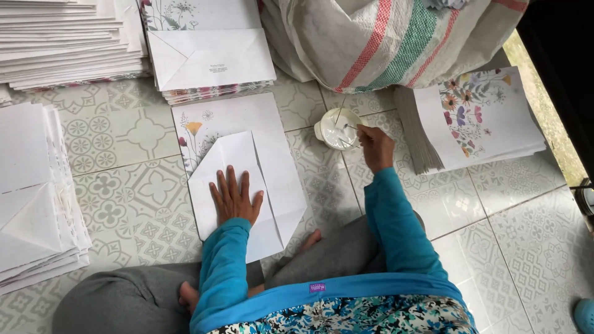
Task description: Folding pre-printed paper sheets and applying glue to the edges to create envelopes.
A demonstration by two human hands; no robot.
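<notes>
My left hand (235, 198) lies flat, fingers spread, on a partly folded white sheet with a flower print (272, 142) on the tiled floor. My right hand (375, 145) grips a thin stick (350, 127) whose tip dips into a small white bowl of white paste (337, 128) just right of the sheet. Both arms are in blue sleeves.
Finished white envelopes (210, 59) are stacked beyond the sheet, and more paper piles lie at far left (37, 192) and top left (68, 37). A stack of flat flower-printed sheets (476, 117) sits at right, behind it a striped woven sack (383, 37). My crossed legs fill the bottom.
</notes>
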